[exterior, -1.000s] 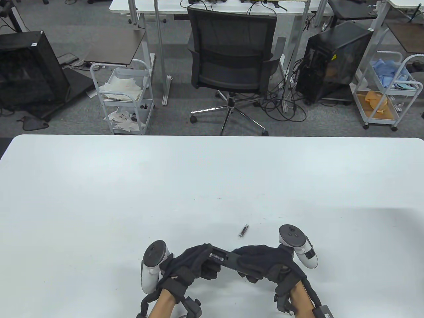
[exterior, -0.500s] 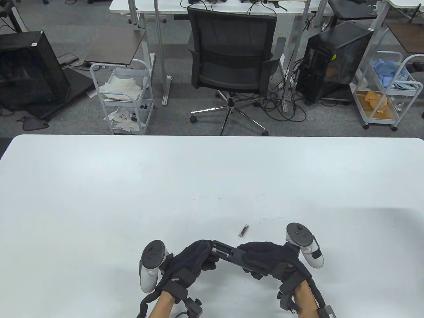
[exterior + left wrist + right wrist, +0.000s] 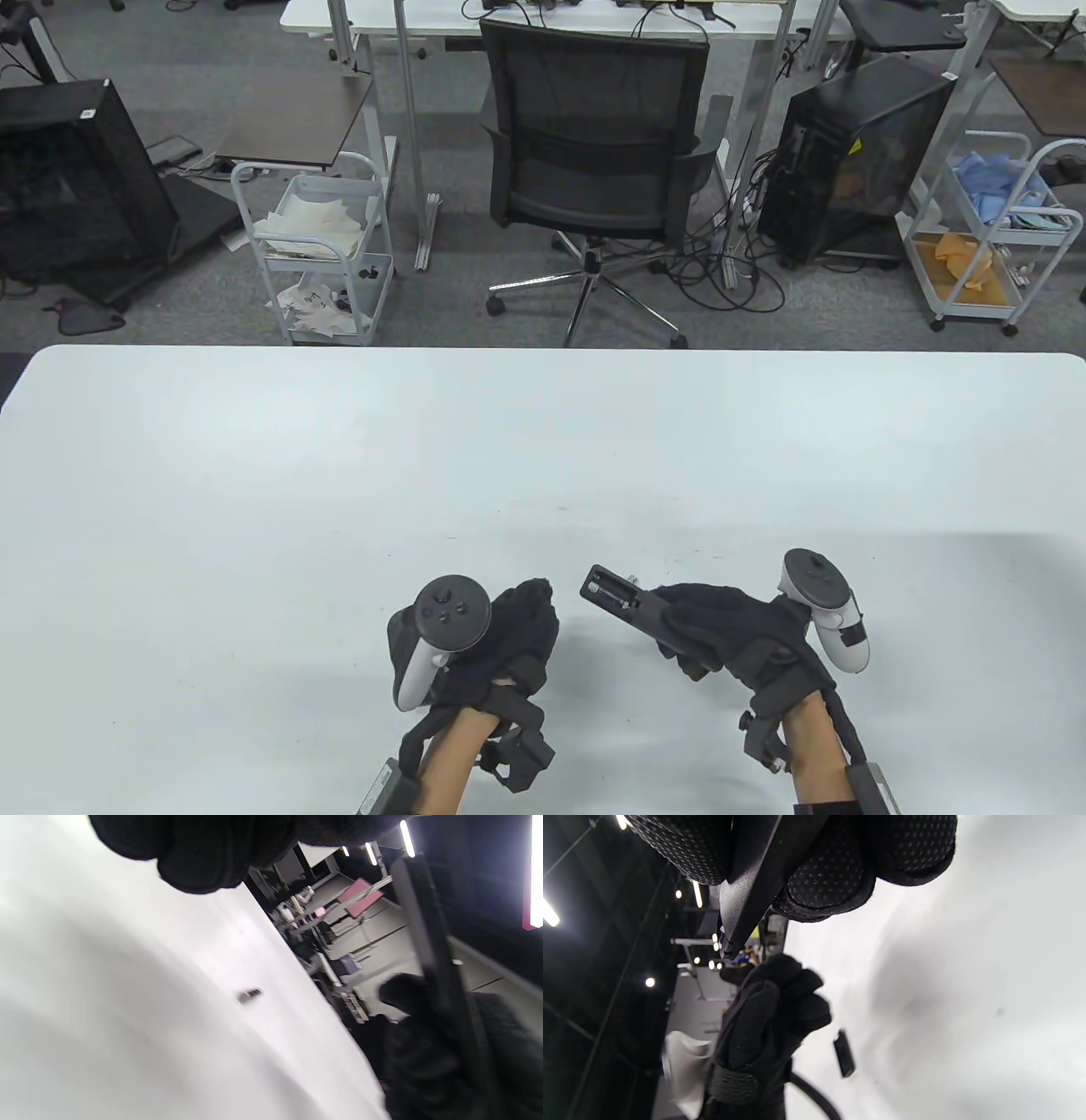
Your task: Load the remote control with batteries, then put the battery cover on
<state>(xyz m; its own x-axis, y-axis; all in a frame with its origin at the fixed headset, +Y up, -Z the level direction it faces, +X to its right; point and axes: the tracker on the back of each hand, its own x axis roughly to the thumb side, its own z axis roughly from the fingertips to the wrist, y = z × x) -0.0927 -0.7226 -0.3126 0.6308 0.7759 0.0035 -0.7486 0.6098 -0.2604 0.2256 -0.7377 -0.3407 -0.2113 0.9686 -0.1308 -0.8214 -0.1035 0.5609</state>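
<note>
Holding remote (image 3: 626, 601) in right hand (image 3: 721, 624) near desk (image 3: 254, 475) front edge; left hand (image 3: 509, 641) just let go, curled, contents unclear. One battery seated; second battery (image 3: 249, 995) still loose.

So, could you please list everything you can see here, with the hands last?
White table: one, foreground.
Slim black plastic remote control: one, in the right hand, battery bay open.
Small dark loose battery: one, on the table, blurred.
Flat black rectangular piece: one, on the table; probably the battery cover.
Black mesh office chair: one, behind the table.
Left hand: black glove, apart from the remote.
Right hand: black glove, grips the remote.
</note>
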